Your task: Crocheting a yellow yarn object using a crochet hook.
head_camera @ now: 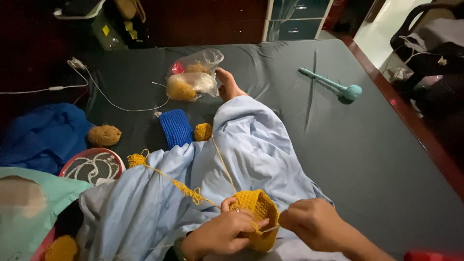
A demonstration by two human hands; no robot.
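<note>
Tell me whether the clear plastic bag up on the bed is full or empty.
Partly full. The clear plastic bag bulges with a mustard-yellow yarn ball at its bottom, and its crumpled top looks slack and open. Anything else inside cannot be told.

to the right of the light blue trousers (pixel 251 150), a wide stretch of dark bed sheet (pixel 377 159) is left open, broken only by the teal handled tool (pixel 333 86) lying well apart near the far side. to the left, passage is crowded by the blue crocheted piece (pixel 176 127), small yellow yarn balls (pixel 203 131), a tan yarn ball (pixel 104 135), the plastic bags (pixel 193 79) and a white cable (pixel 116 104). the space just above the lap is crossed by taut yellow yarn strands (pixel 222 162) running to the yellow crocheted cup (pixel 258 212).
</note>
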